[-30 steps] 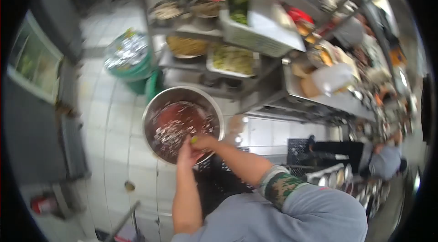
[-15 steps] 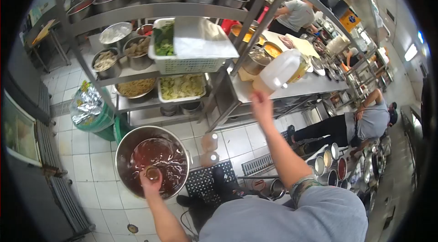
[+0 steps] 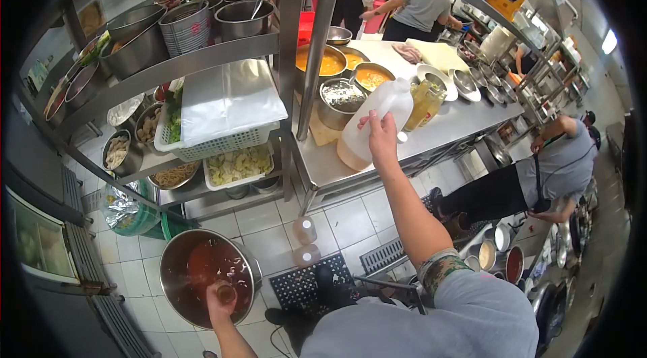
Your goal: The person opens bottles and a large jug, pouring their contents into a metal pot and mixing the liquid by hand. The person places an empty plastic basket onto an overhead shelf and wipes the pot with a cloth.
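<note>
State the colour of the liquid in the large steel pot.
The liquid is reddish-brown, in the head view.

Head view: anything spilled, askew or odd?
No clear spill or damage. Mildly odd: the large metal pot of red liquid appears to sit directly on the tiled floor, as do two translucent containers nearby, while other pans are up on a shelf.

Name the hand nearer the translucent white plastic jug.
Right. The right hand is at the jug; the left hand is farther away, over the large round steel pot.
</note>
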{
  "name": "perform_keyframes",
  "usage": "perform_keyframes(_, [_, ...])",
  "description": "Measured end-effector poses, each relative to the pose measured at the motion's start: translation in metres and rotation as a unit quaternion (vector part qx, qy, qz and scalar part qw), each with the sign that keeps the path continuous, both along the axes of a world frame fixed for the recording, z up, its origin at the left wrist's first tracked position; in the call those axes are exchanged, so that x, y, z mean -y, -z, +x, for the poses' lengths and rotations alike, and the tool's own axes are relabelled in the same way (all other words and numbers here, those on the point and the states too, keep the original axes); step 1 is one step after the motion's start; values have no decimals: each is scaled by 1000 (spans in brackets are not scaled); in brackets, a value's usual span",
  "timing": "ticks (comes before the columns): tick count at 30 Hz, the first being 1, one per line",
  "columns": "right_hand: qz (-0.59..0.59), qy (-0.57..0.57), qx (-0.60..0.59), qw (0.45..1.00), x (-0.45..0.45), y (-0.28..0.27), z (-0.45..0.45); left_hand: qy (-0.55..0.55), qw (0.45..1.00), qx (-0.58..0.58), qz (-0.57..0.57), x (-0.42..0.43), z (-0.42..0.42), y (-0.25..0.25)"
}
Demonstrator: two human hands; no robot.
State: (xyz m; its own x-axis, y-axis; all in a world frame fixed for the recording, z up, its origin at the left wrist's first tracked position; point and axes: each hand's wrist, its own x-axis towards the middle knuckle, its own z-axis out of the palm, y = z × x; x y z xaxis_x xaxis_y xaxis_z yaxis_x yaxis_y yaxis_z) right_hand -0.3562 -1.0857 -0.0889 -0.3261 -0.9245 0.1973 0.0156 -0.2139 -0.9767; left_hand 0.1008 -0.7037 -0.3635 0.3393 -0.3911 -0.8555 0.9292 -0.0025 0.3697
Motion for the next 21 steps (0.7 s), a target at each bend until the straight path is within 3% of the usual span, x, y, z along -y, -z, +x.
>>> perform_keyframes(6, [-16,45,2,999,-20,1,5,40,998,-41,23,-2,-5,14])
perform_keyframes(9, [4,12,27,1000,-50,-15,-7,48,997,18,55,-2,-13,-9])
perform_keyframes(12, [41,-49,-84,994,-92,-34,-2,76,997,-1,-23,-13,-12,1])
perform_keyframes(13, [76,-78,-122,987,-105,-45,2,113,987,17,-110,-26,0,32])
perform_keyframes(15, [99,-151,-228,957,-125,-59,15,142,980,103,-96,-36,0,47])
perform_keyframes(16, [111,-197,-279,933,-133,-64,24,126,977,160,-59,-30,-12,17])
perform_keyframes(17, [129,-236,-343,900,-140,-69,34,134,975,177,-36,-32,-9,29])
perform_keyframes(18, [101,-278,-398,868,-146,-67,46,213,927,305,-44,-40,2,58])
perform_keyframes(19, [117,-327,-449,823,-152,-71,64,249,894,371,-16,-35,-1,34])
perform_keyframes(20, [126,-373,-498,773,-159,-71,85,292,797,528,19,-36,6,39])
perform_keyframes(21, [131,-419,-512,739,-169,-62,108,307,743,591,65,-35,12,40])
